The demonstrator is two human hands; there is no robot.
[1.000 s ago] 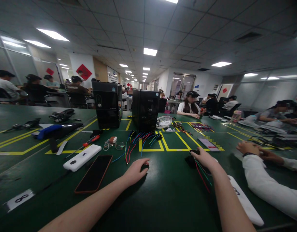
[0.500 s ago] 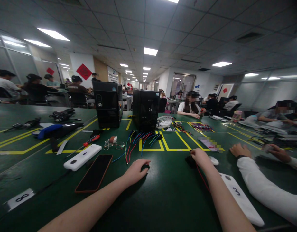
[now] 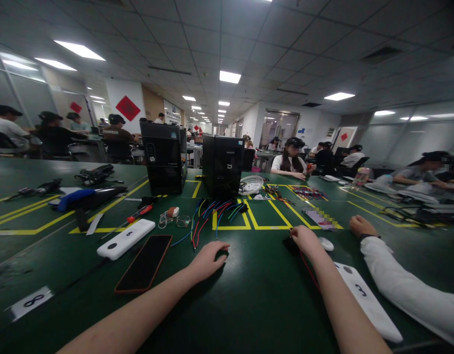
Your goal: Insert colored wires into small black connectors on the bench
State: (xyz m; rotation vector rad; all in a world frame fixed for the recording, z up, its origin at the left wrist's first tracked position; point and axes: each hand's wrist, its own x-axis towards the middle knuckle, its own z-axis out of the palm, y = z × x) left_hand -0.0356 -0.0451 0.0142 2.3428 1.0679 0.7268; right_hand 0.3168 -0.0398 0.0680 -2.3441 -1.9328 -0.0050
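My left hand [image 3: 209, 258] rests on the green table [image 3: 249, 305], its fingers stretched forward and thumb apart, holding nothing. Just beyond it lie loose red, blue and green wires [image 3: 202, 226]. To its left is a phone with a brown-edged case [image 3: 144, 265]. My right hand [image 3: 304, 239] is closed at the edge of a small black object [image 3: 291, 244], mostly hidden by the fingers. A red wire [image 3: 311, 269] runs from there under my wrist. Beside that hand sit a white mouse-like item [image 3: 326, 244] and a white case marked 3 [image 3: 363, 295].
Two black computer towers [image 3: 162, 157] [image 3: 223, 167] stand ahead. On the left are a white case marked 8 [image 3: 126, 239], a red screwdriver [image 3: 140, 213] and glasses [image 3: 182, 221]. A white basket [image 3: 252, 185] stands farther back. A co-worker's sleeved arm [image 3: 396, 275] reaches in from the right.
My two hands have stayed almost in place. At the right, the neighbouring person's farther hand has withdrawn towards the picture's edge; their nearer hand has shifted slightly.
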